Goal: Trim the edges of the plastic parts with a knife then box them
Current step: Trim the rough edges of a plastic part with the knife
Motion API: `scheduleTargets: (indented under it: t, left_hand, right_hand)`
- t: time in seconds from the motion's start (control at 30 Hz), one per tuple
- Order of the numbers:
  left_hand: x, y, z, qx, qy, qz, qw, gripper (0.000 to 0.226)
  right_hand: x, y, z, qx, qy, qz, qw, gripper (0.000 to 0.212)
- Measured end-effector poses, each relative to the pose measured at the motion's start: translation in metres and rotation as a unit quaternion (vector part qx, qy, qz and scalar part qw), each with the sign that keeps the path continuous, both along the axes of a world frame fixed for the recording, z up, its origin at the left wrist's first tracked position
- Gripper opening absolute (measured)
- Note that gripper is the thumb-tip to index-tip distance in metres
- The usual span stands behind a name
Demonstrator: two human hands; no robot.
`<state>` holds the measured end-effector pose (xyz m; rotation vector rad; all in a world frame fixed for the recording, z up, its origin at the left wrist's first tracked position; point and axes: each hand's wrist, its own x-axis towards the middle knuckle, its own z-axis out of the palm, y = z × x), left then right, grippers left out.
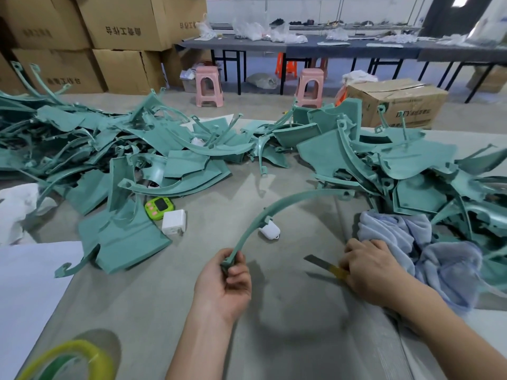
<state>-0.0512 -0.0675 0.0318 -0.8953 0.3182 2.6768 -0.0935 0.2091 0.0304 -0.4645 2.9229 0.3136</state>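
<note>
My left hand [229,281] grips the near end of a long curved teal plastic strip [277,208], which arcs up and to the right over the grey table [288,311]. My right hand [369,270] holds a utility knife [325,265] with a yellow handle, its grey blade pointing left just above the table. The blade is apart from the strip. Heaps of teal plastic parts lie on the left [90,149] and on the right [397,165] of the table.
A blue-grey cloth [428,250] lies under my right wrist. A green timer [159,208], a white charger [174,222] and a small white case [270,231] sit mid-table. White sheet [30,283] and tape roll [71,360] lie near left. Cardboard boxes [120,28], pink stools [209,86] stand beyond.
</note>
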Motion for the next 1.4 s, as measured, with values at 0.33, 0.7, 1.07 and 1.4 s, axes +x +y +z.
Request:
scheduleTargets:
  t: [0.33,0.7,1.07,1.4]
  left_hand:
    - [0.005,0.021,0.007,-0.051,-0.015,-0.046,0.998,0.015]
    - [0.023,-0.004,-0.015,-0.446,0.078,0.072,0.889,0.046]
    - [0.004,0.006,-0.027,-0.792,0.240,0.014,0.562,0.029]
    - [0.011,0.010,-0.047,-0.807,0.232,-0.012,0.543,0.020]
  right_hand:
    - [0.012,-0.043,0.061,-0.416,0.270,0.065,0.866,0.015]
    - [-0.036,-0.037,0.065,-0.482,-0.037,-0.090,0.871,0.010]
    - [-0.017,-0.045,0.058,-0.588,0.068,-0.100,0.800,0.022]
    - [0.040,-0.092,0.054,-0.461,-0.028,0.004,0.887,0.030]
